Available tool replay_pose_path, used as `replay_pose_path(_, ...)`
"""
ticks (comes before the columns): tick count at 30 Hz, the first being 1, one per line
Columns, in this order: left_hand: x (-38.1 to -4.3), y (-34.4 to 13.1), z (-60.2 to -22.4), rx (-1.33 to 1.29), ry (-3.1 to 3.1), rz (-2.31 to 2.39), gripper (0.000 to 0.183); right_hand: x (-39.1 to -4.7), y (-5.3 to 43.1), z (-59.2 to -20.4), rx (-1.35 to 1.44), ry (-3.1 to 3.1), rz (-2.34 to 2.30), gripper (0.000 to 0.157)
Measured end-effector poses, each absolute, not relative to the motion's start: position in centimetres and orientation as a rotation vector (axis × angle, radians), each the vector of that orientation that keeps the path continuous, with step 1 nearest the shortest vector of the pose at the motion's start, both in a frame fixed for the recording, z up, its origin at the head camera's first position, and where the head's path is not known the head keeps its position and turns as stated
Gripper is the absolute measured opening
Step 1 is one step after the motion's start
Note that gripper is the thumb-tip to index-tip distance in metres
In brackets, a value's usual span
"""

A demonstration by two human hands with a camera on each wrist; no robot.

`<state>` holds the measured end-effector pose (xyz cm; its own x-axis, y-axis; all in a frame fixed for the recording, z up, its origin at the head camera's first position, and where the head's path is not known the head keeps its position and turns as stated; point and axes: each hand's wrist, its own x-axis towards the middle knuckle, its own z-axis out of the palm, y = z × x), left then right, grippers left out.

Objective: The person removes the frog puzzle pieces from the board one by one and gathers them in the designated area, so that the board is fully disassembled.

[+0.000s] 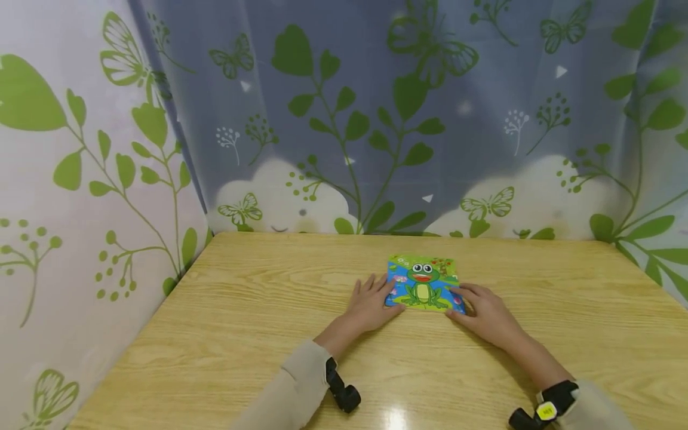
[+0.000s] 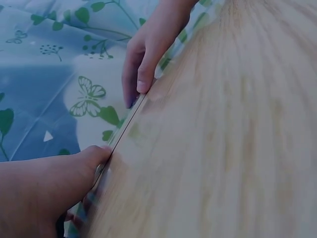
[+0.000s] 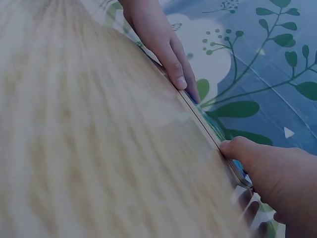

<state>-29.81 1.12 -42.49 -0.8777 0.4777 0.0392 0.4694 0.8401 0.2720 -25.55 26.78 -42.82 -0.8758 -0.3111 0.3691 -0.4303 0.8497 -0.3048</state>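
Observation:
A thin rectangular frog picture board (image 1: pixel 423 292) lies flat on the table, printed with a green frog on blue and green. My left hand (image 1: pixel 369 303) rests at its left side, fingers fairly straight and spread, with the thumb by the near left corner. At the opposite side, my right hand (image 1: pixel 485 312) holds the near right corner between bent fingers and thumb. From the right wrist, the board (image 3: pixel 214 128) shows as a thin edge, with the right thumb (image 3: pixel 235 147) against it. The left hand's far fingers are partly hidden in the left wrist view.
The wood-grain table (image 1: pixel 242 334) runs back to a blue curtain (image 1: pixel 344 119) with leaf and butterfly prints. A pale printed curtain (image 1: pixel 64 197) hangs along the left side. Black camera straps (image 1: pixel 338 385) sit on both wrists.

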Motion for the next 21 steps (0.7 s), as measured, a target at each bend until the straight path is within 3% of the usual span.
replay_pose_path(21,-27.6,-3.8,-41.9,0.841,2.937,0.448,0.066,-23.9,23.4,-41.5,0.68,-2.738,0.544,0.054)
